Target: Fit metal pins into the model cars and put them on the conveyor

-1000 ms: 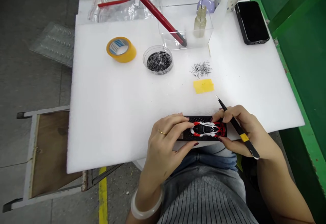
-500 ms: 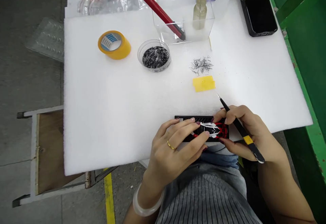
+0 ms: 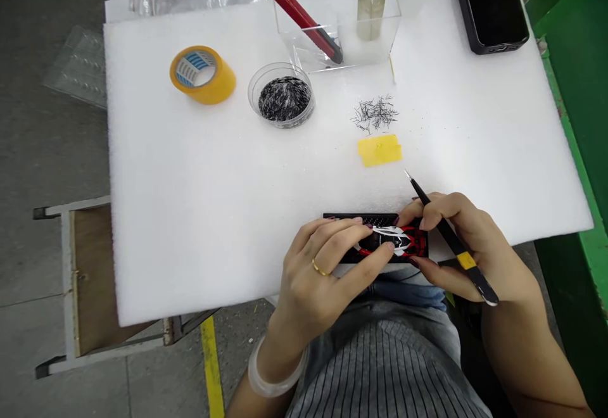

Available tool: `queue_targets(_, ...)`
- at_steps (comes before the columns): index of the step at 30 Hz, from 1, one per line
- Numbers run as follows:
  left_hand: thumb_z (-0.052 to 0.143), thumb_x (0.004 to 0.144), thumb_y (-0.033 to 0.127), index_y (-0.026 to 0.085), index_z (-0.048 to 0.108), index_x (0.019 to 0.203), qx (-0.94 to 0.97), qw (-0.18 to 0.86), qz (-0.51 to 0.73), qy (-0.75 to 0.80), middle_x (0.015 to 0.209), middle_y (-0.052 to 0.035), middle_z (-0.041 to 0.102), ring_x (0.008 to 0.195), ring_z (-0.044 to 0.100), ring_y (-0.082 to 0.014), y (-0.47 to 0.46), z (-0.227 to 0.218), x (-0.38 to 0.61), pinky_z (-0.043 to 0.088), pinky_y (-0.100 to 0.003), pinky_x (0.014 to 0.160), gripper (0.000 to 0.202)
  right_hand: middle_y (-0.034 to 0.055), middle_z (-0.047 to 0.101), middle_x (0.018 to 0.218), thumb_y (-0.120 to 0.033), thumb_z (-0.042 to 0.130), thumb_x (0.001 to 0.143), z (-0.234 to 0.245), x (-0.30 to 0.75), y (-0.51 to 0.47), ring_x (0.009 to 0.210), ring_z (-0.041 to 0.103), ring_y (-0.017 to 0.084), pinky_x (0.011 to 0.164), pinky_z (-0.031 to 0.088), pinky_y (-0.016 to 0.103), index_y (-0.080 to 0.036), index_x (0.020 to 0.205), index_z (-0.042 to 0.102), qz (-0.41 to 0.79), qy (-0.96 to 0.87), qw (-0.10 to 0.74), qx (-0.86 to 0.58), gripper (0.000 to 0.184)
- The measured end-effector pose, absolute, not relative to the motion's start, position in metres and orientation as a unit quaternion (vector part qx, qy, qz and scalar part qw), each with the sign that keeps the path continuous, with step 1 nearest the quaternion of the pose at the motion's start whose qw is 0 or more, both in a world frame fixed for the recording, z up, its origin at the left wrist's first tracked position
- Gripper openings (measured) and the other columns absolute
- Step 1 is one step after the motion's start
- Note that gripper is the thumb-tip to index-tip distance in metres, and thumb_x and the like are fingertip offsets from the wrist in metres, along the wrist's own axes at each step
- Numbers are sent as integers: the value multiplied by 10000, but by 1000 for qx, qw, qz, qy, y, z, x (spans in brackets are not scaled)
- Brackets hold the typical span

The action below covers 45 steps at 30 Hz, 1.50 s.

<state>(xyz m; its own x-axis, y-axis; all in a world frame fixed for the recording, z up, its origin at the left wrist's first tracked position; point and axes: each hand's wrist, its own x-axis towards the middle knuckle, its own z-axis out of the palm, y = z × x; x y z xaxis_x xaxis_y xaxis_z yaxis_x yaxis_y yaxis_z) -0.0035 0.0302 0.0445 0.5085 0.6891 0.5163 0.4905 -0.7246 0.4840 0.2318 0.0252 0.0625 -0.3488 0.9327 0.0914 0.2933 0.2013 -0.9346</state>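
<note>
A small red, white and black model car (image 3: 396, 240) sits on a dark base with a perforated strip (image 3: 375, 219), at the near edge of the white foam sheet. My left hand (image 3: 327, 272) has its thumb and index finger bent over the car, gripping it; its other fingers rest across the base. With fingertips at the car's right end and the base, my right hand (image 3: 468, 240) also keeps hold of black tweezers (image 3: 446, 237) with a yellow band. The tweezers' tips point up and left, away from the car. The car's left end is partly hidden under my left fingers.
Beyond my hands lie a yellow tape piece (image 3: 379, 150), loose thin black bits (image 3: 375, 113), a round dish of them (image 3: 285, 98) and a tape roll (image 3: 203, 75). Farther back stand a clear box (image 3: 351, 57), a small bottle (image 3: 371, 3) and a phone (image 3: 491, 6).
The view has shifted slightly, so the far items appear higher. My left thumb has moved a little along the car. The tweezers stay in my right hand.
</note>
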Motion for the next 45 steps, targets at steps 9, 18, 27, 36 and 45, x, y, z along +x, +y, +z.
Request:
queue_targets(9,663,914,-3,195,732,1107,852,138,362,352,1100,-92,689,1085,685,-236,29,46,-3,566,-431,904,285,23,667,1090,-62,715,773,60,231,25,937,681,219,791,561,374,-321,1067,504,453,-684,359,-445,445)
queue_targets(18,668,908,8,196,730,1103,849,143,368,350,1098,-88,700,1090,697,-231,30,46,-4,575,-414,923,278,21,671,1091,-55,725,769,60,232,26,941,686,210,805,569,358,-323,1080,518,453,-683,361,-444,460)
queue_targets(27,681,969,417,208,641,1211,830,190,360,381,1193,-81,699,1101,698,-207,33,49,-8,606,-345,967,323,-2,698,1145,-127,742,843,61,233,21,1026,684,208,829,578,310,-333,1115,514,506,-614,385,-468,410)
queue_targets(36,750,916,338,200,685,1133,781,207,385,445,1143,-27,728,1065,700,-158,34,57,1,568,-272,988,266,37,739,1100,-181,730,881,66,220,24,962,711,207,774,590,313,-275,1048,514,512,-546,431,-504,289)
queue_targets(45,727,909,436,190,702,1109,766,207,406,454,1131,-40,733,1061,703,-156,35,54,2,573,-259,959,318,32,731,1107,-188,719,900,66,222,26,970,710,194,836,573,311,-259,1052,521,500,-561,427,-503,259)
